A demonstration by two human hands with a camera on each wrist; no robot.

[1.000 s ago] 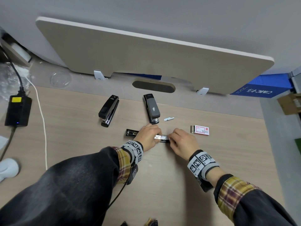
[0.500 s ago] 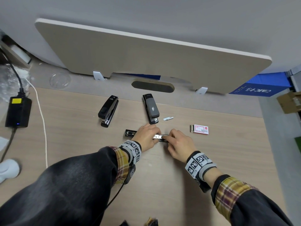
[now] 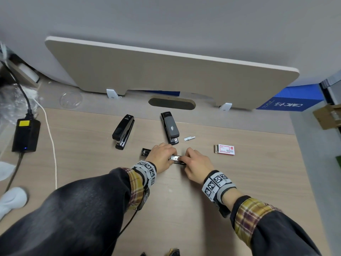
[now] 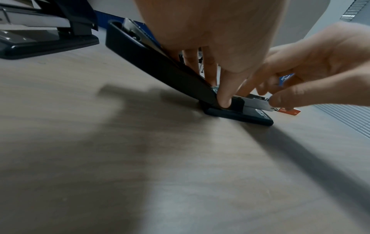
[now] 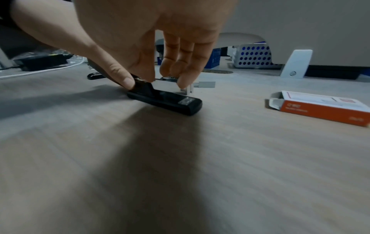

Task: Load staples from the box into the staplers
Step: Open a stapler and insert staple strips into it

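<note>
Both grips on the open stapler [image 3: 177, 159] mid-surface: left hand [image 3: 160, 157] pins the hinge end, right hand [image 3: 196, 166] pinches the metal staple channel, fingers now slightly nearer the left hand than before. Judged: strip seating. Staple box [image 3: 224, 150] lies well apart, right.

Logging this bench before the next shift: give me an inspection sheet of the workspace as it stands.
Surface: wooden desk, light grain.
Job's things: opened stapler worked by both hands; two closed staplers behind; staple box open at one end; loose staple strip.
Clutter: white object at the left edge.
Grippers: left hand holds the stapler; right hand pinches its metal rail.
Cables: power adapter, white cable.
Surroundings: partition panel, blue sign.
</note>
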